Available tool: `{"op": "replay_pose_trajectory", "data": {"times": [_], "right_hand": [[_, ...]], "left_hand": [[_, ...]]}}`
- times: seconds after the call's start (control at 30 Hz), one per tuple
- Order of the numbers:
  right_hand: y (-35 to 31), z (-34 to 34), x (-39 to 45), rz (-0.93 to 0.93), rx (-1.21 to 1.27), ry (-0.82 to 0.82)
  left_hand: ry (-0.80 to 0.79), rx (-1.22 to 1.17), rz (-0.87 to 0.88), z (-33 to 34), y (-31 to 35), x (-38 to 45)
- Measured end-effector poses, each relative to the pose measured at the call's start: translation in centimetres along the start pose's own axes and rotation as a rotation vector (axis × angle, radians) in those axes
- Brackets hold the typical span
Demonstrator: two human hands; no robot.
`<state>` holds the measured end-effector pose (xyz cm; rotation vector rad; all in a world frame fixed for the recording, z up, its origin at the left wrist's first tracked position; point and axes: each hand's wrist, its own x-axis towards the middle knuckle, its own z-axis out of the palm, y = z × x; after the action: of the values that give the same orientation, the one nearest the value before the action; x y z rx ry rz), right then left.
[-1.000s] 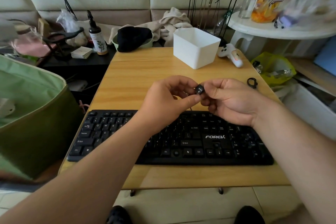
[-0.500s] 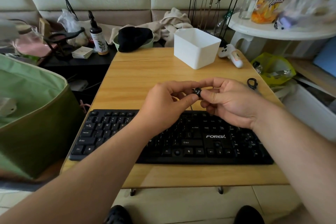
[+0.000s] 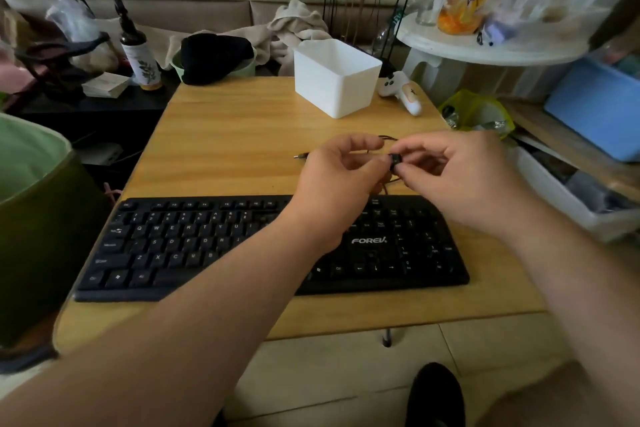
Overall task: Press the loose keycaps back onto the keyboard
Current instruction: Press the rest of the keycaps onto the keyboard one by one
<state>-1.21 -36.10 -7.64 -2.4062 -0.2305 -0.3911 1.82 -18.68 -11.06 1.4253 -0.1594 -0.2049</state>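
The keycap point(image 3: 394, 161) is held above the table point(image 3: 225, 149), beyond the keyboard point(image 3: 207, 246). On the left, the left hand point(image 3: 337, 180) is curled, fingertips touching the cap; on the right, it is pinched by the right hand point(image 3: 460, 177). Both hands have been carried rightward since a second ago; seating is judged pending.

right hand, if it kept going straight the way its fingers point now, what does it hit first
The right hand points left, pinching a black keycap. Straight on, the keycap would most likely meet the left hand's fingertips, which already look to be at it. Depth between them is unclear.
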Motion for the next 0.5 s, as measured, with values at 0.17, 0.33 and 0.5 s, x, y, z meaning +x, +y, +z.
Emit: {"op": "replay_pose_trajectory", "data": {"times": [0.17,0.33,0.5], "right_hand": [[1.4,-2.9,-0.7,-0.119,-0.273,-0.056],[3.6,-3.9,-1.0,-0.061,-0.259,-0.161],[5.7,-3.7,-1.8,0.152,-0.195,-0.405]], "left_hand": [[-0.016,0.004,-0.095,2.9,0.0,0.2],[-0.144,0.095,-0.124,3.2,-0.1,0.5],[-0.155,0.962,0.255,1.1,-0.7,0.6]]}}
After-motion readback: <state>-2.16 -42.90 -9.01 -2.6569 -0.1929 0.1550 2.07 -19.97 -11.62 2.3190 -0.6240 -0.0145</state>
